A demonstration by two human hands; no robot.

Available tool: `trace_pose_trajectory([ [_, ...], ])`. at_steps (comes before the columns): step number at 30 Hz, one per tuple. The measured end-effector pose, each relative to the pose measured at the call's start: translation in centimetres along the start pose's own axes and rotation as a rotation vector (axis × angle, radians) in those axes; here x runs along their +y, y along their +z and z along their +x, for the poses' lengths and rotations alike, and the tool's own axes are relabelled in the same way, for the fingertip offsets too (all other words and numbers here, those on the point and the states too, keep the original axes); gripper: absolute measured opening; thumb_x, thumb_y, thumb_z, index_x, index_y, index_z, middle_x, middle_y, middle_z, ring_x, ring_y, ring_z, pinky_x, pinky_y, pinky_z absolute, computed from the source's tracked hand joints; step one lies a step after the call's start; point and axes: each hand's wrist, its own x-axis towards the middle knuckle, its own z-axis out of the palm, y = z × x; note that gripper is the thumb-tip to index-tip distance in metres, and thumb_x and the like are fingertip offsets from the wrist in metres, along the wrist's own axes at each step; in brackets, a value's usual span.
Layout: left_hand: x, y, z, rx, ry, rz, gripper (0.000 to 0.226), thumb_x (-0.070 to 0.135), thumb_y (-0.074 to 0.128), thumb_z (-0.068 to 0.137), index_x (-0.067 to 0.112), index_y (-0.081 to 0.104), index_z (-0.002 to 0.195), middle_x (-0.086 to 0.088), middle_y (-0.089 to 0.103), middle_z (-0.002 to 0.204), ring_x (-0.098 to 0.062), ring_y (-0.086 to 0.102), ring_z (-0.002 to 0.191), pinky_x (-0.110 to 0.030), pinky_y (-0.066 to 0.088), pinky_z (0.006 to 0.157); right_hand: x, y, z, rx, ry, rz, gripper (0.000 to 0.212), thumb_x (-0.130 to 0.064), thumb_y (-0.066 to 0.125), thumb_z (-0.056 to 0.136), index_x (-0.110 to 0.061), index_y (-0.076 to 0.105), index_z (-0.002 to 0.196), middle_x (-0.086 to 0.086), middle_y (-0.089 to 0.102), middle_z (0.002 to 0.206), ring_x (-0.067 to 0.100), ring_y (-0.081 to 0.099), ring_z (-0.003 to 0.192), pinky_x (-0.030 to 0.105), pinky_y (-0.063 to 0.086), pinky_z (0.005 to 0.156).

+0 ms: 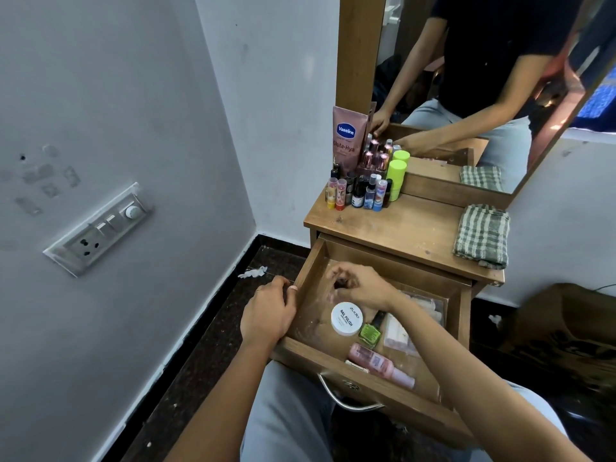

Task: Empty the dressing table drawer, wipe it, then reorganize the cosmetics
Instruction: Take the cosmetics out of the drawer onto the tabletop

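The wooden drawer (316, 358) of the dressing table is pulled out over my lap. My left hand (266, 311) grips its left wall, thumb hooked over the edge. My right hand (363, 288) is inside at the back, fingers curled around a small dark item that is mostly hidden. On the drawer floor lie a white round nail polish jar (346, 318), a green nail polish bottle (370, 333), a pink bottle (376, 361) on its side and a clear pouch (430, 308) partly under my forearm. Several small cosmetics (363, 191) and a pink Vaseline tube (348, 138) stand on the tabletop's back left.
A folded checked cloth (481, 235) lies on the right of the tabletop (400, 228). A mirror (466, 78) rises behind. The wall with a switchboard (96, 228) is close on the left. A crumpled tissue (253, 271) lies on the dark floor. A brown object (566, 328) sits at the right.
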Motion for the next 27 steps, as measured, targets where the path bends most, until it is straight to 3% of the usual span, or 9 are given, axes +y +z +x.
trace_pose_trajectory([
  [3, 0.1, 0.0, -0.1, 0.006, 0.006, -0.002, 0.028, 0.040, 0.040, 0.100, 0.022, 0.057, 0.115, 0.000, 0.067, 0.102, -0.018, 0.063, 0.090, -0.030, 0.044, 0.067, 1.4, -0.2, -0.1, 0.047, 0.046, -0.046, 0.013, -0.004, 0.069, 0.080, -0.011, 0.064, 0.090, 0.001, 0.071, 0.092, 0.012, 0.066, 0.087, 0.025, 0.053, 0.082],
  [5, 0.1, -0.1, -0.1, 0.011, 0.011, -0.004, 0.028, 0.039, 0.041, 0.101, 0.022, 0.057, 0.116, 0.001, 0.067, 0.102, -0.016, 0.063, 0.090, -0.029, 0.043, 0.067, 2.3, -0.3, 0.0, 0.007, 0.063, -0.230, 0.015, -0.004, 0.069, 0.077, -0.009, 0.063, 0.090, 0.002, 0.068, 0.089, 0.015, 0.063, 0.083, 0.026, 0.052, 0.077],
  [8, 0.1, 0.0, 0.0, 0.013, 0.011, -0.008, 0.029, 0.039, 0.042, 0.101, 0.021, 0.057, 0.117, 0.001, 0.068, 0.103, -0.015, 0.063, 0.090, -0.028, 0.043, 0.067, 3.2, -0.2, 0.2, -0.105, 0.082, -0.455, 0.025, -0.007, 0.069, 0.074, -0.012, 0.060, 0.096, 0.003, 0.063, 0.084, 0.021, 0.059, 0.077, 0.039, 0.053, 0.073],
  [10, 0.1, 0.0, 0.0, 0.012, 0.009, -0.007, 0.029, 0.039, 0.042, 0.100, 0.022, 0.057, 0.117, 0.001, 0.068, 0.103, -0.016, 0.064, 0.090, -0.029, 0.045, 0.068, 3.5, -0.3, 0.4, -0.107, 0.066, -0.512, 0.023, -0.012, 0.068, 0.077, -0.011, 0.062, 0.098, 0.001, 0.060, 0.082, 0.020, 0.058, 0.077, 0.038, 0.052, 0.072],
  [12, 0.0, 0.0, -0.1, 0.009, 0.009, -0.008, 0.028, 0.039, 0.042, 0.100, 0.022, 0.057, 0.116, 0.001, 0.068, 0.102, -0.016, 0.064, 0.091, -0.029, 0.045, 0.068, 2.8, -0.6, 0.6, 0.022, 0.022, -0.401, 0.014, -0.018, 0.068, 0.083, -0.011, 0.066, 0.094, 0.001, 0.063, 0.083, 0.021, 0.061, 0.078, 0.035, 0.052, 0.072],
  [16, 0.0, 0.0, 0.0, 0.007, 0.012, -0.011, 0.029, 0.040, 0.041, 0.100, 0.022, 0.058, 0.115, 0.001, 0.068, 0.102, -0.017, 0.064, 0.090, -0.031, 0.046, 0.067, -0.8, -2.1, 1.4, 0.436, -0.026, 0.289, 0.020, -0.008, 0.073, 0.081, -0.020, 0.070, 0.097, 0.002, 0.071, 0.095, 0.011, 0.065, 0.086, 0.021, 0.053, 0.080],
  [17, 0.1, 0.0, 0.0, 0.007, 0.009, -0.015, 0.028, 0.040, 0.041, 0.099, 0.023, 0.058, 0.113, 0.001, 0.068, 0.101, -0.018, 0.064, 0.089, -0.031, 0.046, 0.067, -1.5, -2.5, 1.9, 0.537, -0.047, 0.355, 0.021, -0.006, 0.074, 0.080, -0.017, 0.070, 0.097, 0.002, 0.071, 0.093, 0.009, 0.065, 0.085, 0.018, 0.053, 0.080],
  [22, 0.2, -0.2, -0.1, 0.010, 0.009, -0.022, 0.026, 0.040, 0.041, 0.100, 0.023, 0.058, 0.109, 0.001, 0.067, 0.099, -0.017, 0.062, 0.087, -0.030, 0.041, 0.066, -2.9, -4.2, 5.0, 0.830, -0.048, 0.278, 0.018, -0.008, 0.074, 0.079, -0.015, 0.069, 0.095, -0.003, 0.069, 0.084, 0.005, 0.062, 0.077, 0.012, 0.052, 0.072],
  [27, 0.2, -0.2, 0.0, 0.003, 0.005, -0.026, 0.027, 0.040, 0.041, 0.100, 0.023, 0.058, 0.111, 0.001, 0.066, 0.099, -0.018, 0.062, 0.089, -0.031, 0.042, 0.066, -2.4, -4.1, 7.7, 0.929, 0.066, 0.163, 0.015, -0.006, 0.071, 0.082, -0.013, 0.068, 0.094, -0.003, 0.066, 0.083, 0.007, 0.060, 0.076, 0.017, 0.052, 0.070],
])
